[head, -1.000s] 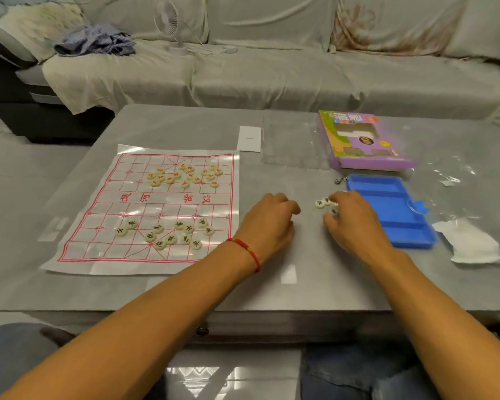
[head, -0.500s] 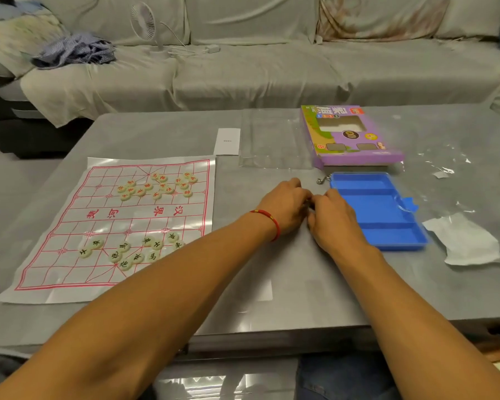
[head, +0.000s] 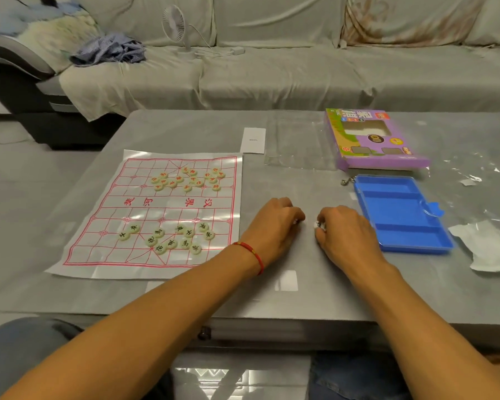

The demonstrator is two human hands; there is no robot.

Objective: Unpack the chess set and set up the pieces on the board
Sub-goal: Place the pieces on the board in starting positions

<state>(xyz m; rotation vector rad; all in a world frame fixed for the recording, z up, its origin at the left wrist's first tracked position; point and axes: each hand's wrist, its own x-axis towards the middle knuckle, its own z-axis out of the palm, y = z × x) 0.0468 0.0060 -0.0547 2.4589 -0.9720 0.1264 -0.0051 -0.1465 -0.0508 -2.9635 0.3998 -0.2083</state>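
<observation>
Both hands sit curled on the table [head: 185, 128] between the board [head: 168, 215] and the blue tray [head: 401, 217]. The right hand [head: 344, 235] pinches a pale piece [head: 319, 225]; the left hand [head: 274, 223] grips something, though I can't tell what.

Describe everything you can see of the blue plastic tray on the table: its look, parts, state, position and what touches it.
The blue tray looks like glossy moulded plastic, shallow and rectangular with a raised rim. Ridges split it into three compartments, all empty. It lies flat on the grey table, right of the right hand, near the purple box. A small blue tab sticks out on its right side. Neither hand touches it.
</observation>
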